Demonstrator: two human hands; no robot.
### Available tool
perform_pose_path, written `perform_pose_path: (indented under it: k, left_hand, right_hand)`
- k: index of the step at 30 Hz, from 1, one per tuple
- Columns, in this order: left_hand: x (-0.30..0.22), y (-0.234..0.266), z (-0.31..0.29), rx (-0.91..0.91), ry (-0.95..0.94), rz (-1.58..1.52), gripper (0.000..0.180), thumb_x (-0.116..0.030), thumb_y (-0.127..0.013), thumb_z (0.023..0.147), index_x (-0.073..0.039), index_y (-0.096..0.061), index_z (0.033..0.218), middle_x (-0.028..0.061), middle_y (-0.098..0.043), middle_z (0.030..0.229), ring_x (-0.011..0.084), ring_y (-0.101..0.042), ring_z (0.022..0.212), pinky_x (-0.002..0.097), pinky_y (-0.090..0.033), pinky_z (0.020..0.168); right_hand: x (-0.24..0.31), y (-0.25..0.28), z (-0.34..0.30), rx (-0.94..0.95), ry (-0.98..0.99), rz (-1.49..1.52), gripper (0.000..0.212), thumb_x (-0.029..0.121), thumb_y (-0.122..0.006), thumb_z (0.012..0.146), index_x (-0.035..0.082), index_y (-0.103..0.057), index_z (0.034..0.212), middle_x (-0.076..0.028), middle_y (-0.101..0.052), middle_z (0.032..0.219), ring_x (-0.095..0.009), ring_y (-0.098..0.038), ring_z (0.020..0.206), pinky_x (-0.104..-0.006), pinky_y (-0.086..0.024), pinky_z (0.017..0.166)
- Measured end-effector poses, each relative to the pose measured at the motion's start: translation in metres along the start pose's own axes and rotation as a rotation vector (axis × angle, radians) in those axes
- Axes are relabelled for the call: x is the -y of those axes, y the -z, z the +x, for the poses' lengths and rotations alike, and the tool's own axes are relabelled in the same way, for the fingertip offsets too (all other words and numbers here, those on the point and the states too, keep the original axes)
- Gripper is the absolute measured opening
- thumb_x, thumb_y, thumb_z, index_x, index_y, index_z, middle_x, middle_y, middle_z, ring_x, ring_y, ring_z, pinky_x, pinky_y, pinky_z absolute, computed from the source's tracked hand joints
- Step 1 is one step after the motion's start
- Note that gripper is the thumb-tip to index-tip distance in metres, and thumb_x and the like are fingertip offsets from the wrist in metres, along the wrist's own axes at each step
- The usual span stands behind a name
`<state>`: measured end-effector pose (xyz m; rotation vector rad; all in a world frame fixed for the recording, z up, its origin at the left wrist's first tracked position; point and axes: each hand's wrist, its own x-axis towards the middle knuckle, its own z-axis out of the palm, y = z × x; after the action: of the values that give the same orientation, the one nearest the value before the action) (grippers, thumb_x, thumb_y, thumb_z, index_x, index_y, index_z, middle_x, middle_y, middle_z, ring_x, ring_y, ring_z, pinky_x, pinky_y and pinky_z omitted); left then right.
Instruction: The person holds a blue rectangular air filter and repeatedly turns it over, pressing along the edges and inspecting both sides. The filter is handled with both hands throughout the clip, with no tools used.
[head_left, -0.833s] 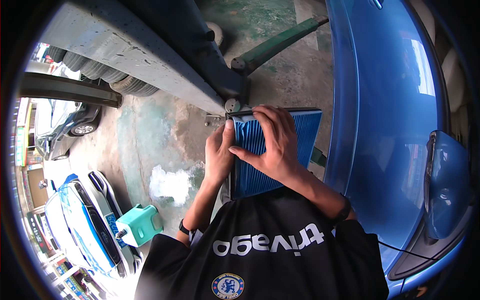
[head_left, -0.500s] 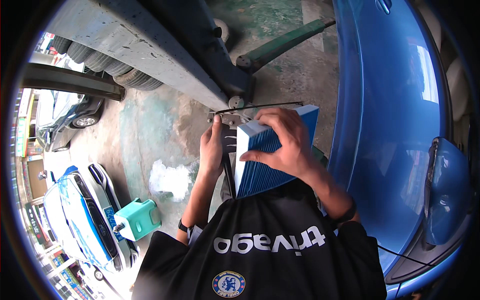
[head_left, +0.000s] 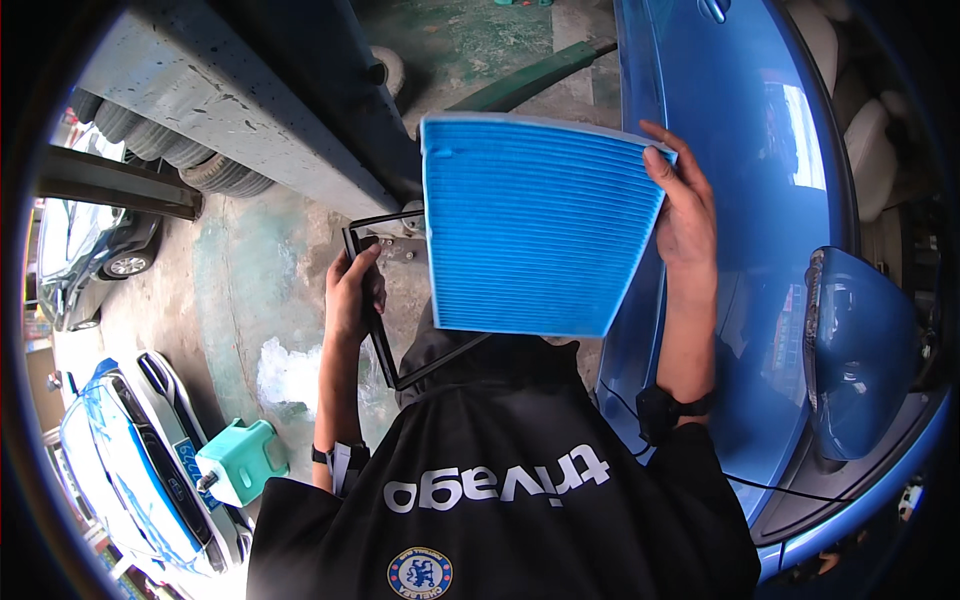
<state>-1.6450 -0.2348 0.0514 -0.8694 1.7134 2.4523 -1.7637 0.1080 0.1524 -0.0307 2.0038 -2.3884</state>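
My right hand (head_left: 686, 210) grips the right edge of a blue pleated cabin air filter (head_left: 535, 225), its thumb on the near face and fingers behind. The filter's broad ribbed face is turned toward me, wider at the top than at the bottom. To its left, my left hand (head_left: 350, 290) is closed on the side bar of a thin black rectangular frame (head_left: 386, 352). Part of that frame is hidden behind the filter. Both things are held up in front of my chest.
A blue car (head_left: 740, 230) with its side mirror (head_left: 865, 350) stands close on my right. A grey lift post (head_left: 250, 90) rises at the far left, with a green lift arm (head_left: 535, 78). Stacked tyres (head_left: 185, 150), a teal bin (head_left: 243, 460) and a parked car (head_left: 135, 470) lie leftward.
The filter has turned from edge-on to show its full blue face, and my right hand has shifted to its right edge. My left hand and the black frame have tilted into fuller view.
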Motion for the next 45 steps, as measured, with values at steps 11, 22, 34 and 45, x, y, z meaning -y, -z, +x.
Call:
perform_pose_path:
  k: [11,22,34,45]
  left_hand:
    - [0.04,-0.004,0.003,0.041,-0.22,-0.34,0.052,-0.021,-0.044,0.092,0.0,-0.037,0.139,0.0178,-0.044,0.139,0.0211,-0.047,0.117,0.0193,-0.04,0.054]
    - [0.042,-0.02,0.009,-0.026,-0.117,-0.522,0.05,-0.024,-0.044,0.091,-0.007,-0.037,0.137,0.0168,-0.044,0.136,0.0306,-0.045,0.123,0.0527,-0.041,0.097]
    - [0.053,-0.003,0.008,0.046,-0.09,-0.293,0.046,-0.035,-0.038,0.1,0.004,-0.057,0.116,0.0101,-0.065,0.101,0.0177,-0.064,0.089,0.0301,-0.052,0.081]
    - [0.053,-0.016,0.017,-0.043,0.064,-0.208,0.052,-0.042,-0.054,0.095,0.0,-0.048,0.125,0.011,-0.061,0.106,0.0194,-0.062,0.09,0.0334,-0.052,0.083]
  right_hand:
    - [-0.102,0.015,-0.045,-0.268,-0.381,0.273,0.035,0.026,-0.059,0.095,-0.003,-0.058,0.115,-0.01,-0.067,0.1,-0.019,-0.065,0.09,-0.0323,-0.051,0.081]
    - [-0.146,0.011,-0.084,-0.333,-0.394,0.582,0.025,0.025,-0.057,0.097,0.005,-0.059,0.111,-0.006,-0.067,0.105,-0.018,-0.063,0.095,-0.0349,-0.05,0.082]
    - [-0.152,0.008,-0.086,-0.355,-0.347,0.334,0.044,0.023,-0.07,0.085,0.0,-0.056,0.12,-0.009,-0.062,0.108,-0.02,-0.059,0.098,-0.0341,-0.046,0.09]
    - [-0.165,0.024,-0.089,-0.179,-0.276,0.192,0.049,0.012,-0.062,0.085,-0.002,-0.054,0.132,-0.014,-0.062,0.123,-0.024,-0.061,0.107,-0.036,-0.047,0.095]
